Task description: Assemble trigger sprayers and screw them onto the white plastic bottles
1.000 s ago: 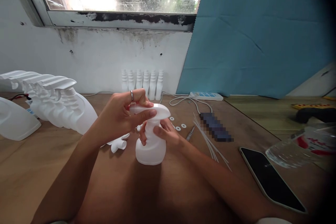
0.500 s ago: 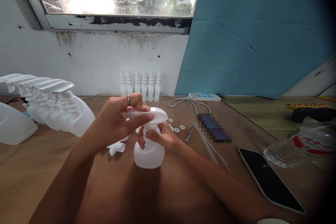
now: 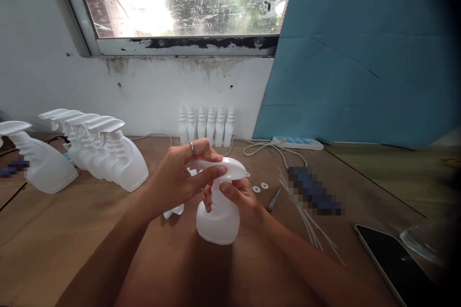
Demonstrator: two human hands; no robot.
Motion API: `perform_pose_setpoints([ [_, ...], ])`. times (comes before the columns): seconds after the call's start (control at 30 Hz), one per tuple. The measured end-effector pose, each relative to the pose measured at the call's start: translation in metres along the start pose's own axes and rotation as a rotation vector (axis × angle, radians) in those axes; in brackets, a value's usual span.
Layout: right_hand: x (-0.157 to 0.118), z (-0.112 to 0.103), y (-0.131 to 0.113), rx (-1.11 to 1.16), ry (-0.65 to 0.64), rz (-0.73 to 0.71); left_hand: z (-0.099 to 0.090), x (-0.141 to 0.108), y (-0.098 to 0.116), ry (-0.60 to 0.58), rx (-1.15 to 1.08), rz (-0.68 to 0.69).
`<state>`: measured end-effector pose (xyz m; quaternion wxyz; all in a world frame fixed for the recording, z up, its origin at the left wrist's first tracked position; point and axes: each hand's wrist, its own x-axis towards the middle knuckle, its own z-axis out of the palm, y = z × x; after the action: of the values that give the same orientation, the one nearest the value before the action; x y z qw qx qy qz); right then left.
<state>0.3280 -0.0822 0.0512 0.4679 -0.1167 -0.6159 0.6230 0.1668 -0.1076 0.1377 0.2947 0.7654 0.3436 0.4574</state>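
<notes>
A white spray bottle [image 3: 218, 223] was held upright between both hands, its head [image 3: 234, 169] pinched by the left hand [image 3: 183, 172], its neck gripped by the right hand [image 3: 241, 196]; a phone [image 3: 398, 264] was placed farther right.

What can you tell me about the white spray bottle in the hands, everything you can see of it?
The white spray bottle looks like plastic: a rounded, slightly translucent body, a narrower neck and a smooth, curved spray head on top. It is upright, apparently resting on the brown table. The left hand grips the spray head; the right hand wraps the neck, partly hiding it.
</notes>
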Motion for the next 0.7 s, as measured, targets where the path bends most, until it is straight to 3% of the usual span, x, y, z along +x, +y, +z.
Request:
perform_pose_setpoints([
  [0.13,0.008,-0.004,-0.016,-0.076,-0.196,0.094,0.010,-0.022,-0.016,0.245,-0.005,0.105],
  [0.2,0.011,-0.005,-0.023,-0.087,-0.319,0.167,0.014,-0.042,-0.030,0.302,-0.047,0.070],
  [0.27,0.011,-0.005,-0.025,-0.061,-0.363,0.223,0.020,-0.066,-0.046,0.283,-0.115,-0.045],
  [0.37,0.004,0.000,-0.020,-0.005,-0.284,0.245,0.033,-0.104,-0.065,0.179,-0.159,-0.221],
  [0.43,-0.002,0.008,-0.019,0.032,-0.254,0.253,0.042,-0.125,-0.072,0.118,-0.102,-0.277],
  [0.53,-0.009,0.023,-0.022,0.081,-0.352,0.309,0.049,-0.152,-0.074,0.161,0.099,-0.319],
  [0.63,-0.016,0.029,-0.021,0.036,-0.414,0.310,0.034,-0.179,-0.075,0.236,0.306,-0.373],
  [0.7,-0.024,0.024,-0.013,-0.143,-0.367,0.214,0.007,-0.198,-0.079,0.280,0.423,-0.393],
])
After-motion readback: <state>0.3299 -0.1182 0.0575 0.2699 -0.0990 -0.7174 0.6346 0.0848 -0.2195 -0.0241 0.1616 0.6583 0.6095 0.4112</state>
